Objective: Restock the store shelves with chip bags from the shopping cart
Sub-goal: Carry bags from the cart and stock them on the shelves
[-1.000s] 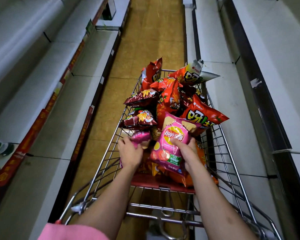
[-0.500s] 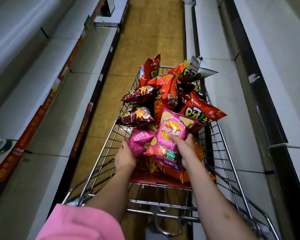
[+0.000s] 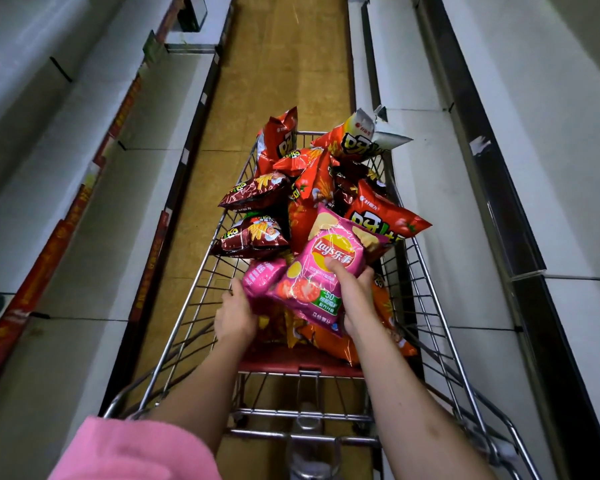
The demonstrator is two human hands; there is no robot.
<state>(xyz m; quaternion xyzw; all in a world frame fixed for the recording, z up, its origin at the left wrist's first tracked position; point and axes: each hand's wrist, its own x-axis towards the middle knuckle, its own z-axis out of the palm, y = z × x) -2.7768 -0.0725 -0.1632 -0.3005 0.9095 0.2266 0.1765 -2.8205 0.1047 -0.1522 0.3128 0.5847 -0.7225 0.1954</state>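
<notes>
Restocking barely begun: right hand [image 3: 355, 292] grips pink chip bag [image 3: 321, 271], left hand [image 3: 234, 318] grips another [image 3: 262, 277], above heaped cart [image 3: 430, 306]; flanking shelves [image 3: 430, 209] bare.

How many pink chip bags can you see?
2. One pink Lay's bag is held by the right hand over the cart; a second pink bag is in the left hand beside it. More may hide underneath.

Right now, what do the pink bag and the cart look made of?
Pink bag: thin plastic film, glossy; it crinkles and throws bright glare where the right hand grips it. Whether it is foil-lined cannot be told.
Cart: metal wire, probably steel with a shiny plated finish; thin silvery rods form an open grid with highlights.
</notes>
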